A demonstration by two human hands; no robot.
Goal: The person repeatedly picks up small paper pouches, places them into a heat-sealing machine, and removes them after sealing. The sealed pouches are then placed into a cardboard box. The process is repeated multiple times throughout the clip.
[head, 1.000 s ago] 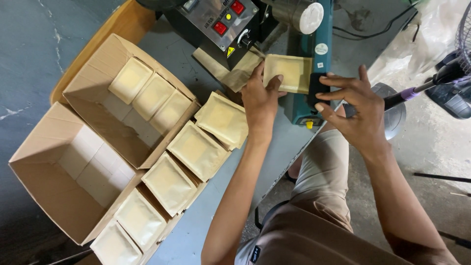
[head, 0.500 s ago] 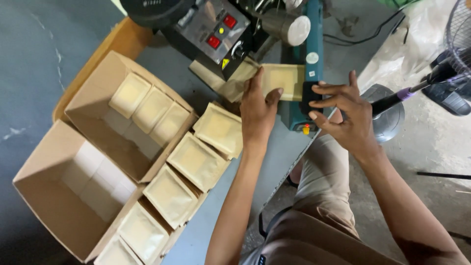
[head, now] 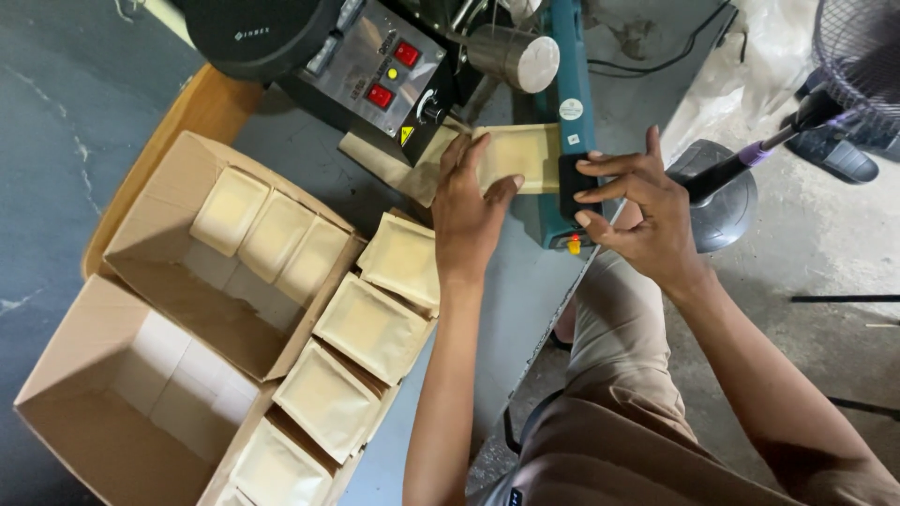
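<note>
Sealer machine (head: 394, 80) beyond my fingers | pouch row (head: 375, 328) beside my wrist | left hand (head: 469, 211) flat, fingers together on tan pouch (head: 520, 155), its long axis crosswise toward teal bar (head: 570, 122) | right hand (head: 637, 211) fingers spread, touching bar

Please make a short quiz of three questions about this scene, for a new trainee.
1. True or false: the left hand lies flat on a pouch at the sealer.
2. What do the right hand fingers touch? A) the fan B) the sealer's dark handle C) a box
3. How many pouches stand in the upper box?

Key: 1 true. 2 B. 3 three.
</note>
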